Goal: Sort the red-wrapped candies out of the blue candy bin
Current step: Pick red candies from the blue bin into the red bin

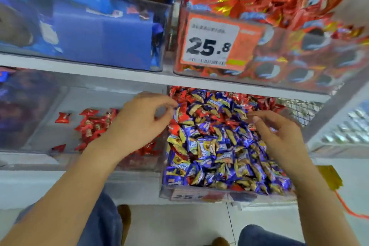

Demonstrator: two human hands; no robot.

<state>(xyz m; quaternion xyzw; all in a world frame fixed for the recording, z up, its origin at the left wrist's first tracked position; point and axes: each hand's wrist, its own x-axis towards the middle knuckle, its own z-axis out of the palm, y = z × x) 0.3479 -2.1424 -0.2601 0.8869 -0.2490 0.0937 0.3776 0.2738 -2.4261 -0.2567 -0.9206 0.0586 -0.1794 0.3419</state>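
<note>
A clear bin (199,193) on the lower shelf is heaped with blue and gold wrapped candies (217,150). Red-wrapped candies (180,115) are mixed in along its left side and back. My left hand (139,120) hovers at the bin's left wall, thumb and forefinger curled apart, with nothing in them. My right hand (279,134) is over the right part of the heap, fingers spread and empty. The neighbouring clear bin on the left holds a loose pile of red candies (93,126), partly hidden by my left forearm.
The upper shelf carries blue cookie packs (83,26) and red cookie packs (279,6) behind an orange price tag (211,44) reading 25.8. A wire basket (303,110) stands to the right of the candy bin. Tiled floor, my knees and shoes are below.
</note>
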